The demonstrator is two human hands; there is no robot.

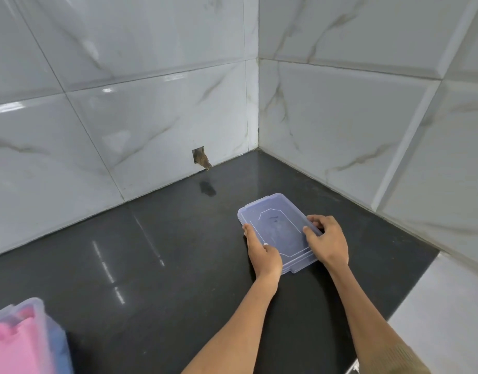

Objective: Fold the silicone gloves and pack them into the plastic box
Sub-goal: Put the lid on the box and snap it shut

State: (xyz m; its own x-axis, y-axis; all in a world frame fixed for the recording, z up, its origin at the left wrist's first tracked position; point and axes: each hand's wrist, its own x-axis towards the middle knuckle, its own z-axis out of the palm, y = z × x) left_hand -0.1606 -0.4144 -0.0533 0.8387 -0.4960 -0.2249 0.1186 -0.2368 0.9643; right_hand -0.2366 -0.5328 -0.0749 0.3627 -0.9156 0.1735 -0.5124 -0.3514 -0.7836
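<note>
A clear, flat plastic box [275, 228] with its lid on lies on the black countertop [165, 265] near the corner of the tiled walls. My left hand [262, 252] grips its near-left edge, thumb on the lid. At the box's right edge, my right hand [327, 241] has its fingers curled over the rim. At the bottom left corner stands another clear box [35, 317] holding something pink [14, 346], with something blue beside it. I cannot tell whether these are the gloves.
White marble-look tiled walls [151, 103] meet in a corner behind the box. A small broken hole [201, 159] shows low in the left wall. A white ledge [442, 300] borders the countertop at the right.
</note>
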